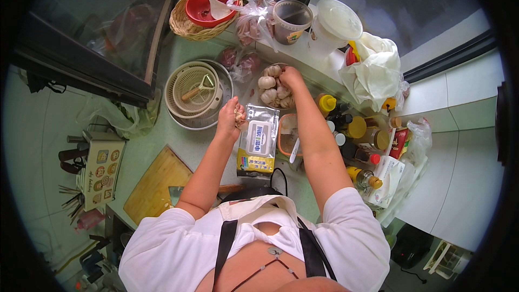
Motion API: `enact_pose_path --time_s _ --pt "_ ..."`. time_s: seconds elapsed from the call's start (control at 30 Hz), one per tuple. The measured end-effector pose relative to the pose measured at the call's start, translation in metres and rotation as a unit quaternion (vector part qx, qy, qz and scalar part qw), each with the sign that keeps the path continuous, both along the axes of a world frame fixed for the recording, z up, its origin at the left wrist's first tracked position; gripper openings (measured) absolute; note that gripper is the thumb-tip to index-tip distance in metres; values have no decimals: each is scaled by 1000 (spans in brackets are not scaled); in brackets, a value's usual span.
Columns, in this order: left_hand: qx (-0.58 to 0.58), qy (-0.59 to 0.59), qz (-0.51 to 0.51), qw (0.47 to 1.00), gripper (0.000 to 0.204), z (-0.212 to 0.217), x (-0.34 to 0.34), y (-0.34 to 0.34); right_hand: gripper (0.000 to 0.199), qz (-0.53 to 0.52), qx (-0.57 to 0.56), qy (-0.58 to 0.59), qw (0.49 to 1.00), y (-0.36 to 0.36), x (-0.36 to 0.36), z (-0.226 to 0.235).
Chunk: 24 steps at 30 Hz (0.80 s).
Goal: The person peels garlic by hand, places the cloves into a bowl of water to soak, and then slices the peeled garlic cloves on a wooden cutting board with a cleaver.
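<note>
My left hand (231,119) is closed around garlic (238,115), pale with papery skin, beside a packet of wipes. At the back of the counter my right hand (292,79) reaches into a bowl of whole garlic bulbs (268,83). Its fingers are curled down among them, and whatever they grip is hidden. Between my forearms lies the silver and yellow wipes packet (259,140) with a white lid. An orange-rimmed container (286,135) with a white-handled utensil stands beside my right forearm.
Left of my left hand, a beige colander (173,89) holding a peeler (197,91) rests in a metal basin (230,84). A wooden cutting board (157,178) and knife (174,192) lie near left. Bottles and jars (357,128) crowd the right. Tubs and a red bowl (204,8) line the sill.
</note>
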<state>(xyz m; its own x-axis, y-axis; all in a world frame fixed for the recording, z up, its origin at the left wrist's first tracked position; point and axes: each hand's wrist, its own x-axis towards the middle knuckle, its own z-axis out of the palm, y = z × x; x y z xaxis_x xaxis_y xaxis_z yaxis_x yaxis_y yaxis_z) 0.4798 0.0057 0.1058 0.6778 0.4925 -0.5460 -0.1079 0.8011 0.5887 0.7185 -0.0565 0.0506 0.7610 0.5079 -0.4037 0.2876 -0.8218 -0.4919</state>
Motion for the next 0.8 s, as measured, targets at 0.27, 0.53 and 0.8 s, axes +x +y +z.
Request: enact_pose_path --time_s 0.27,0.53,0.8 --pt "4 6 3 1000 28 -2 -2 0 32 50 -101 -12 994 8 -10 22" --pt "2 5 5 1000 27 3 -2 -2 30 34 -85 19 996 5 -1 15" --pt "16 -7 -1 1000 26 10 0 -9 15 -76 101 -131 983 -20 -22 33"
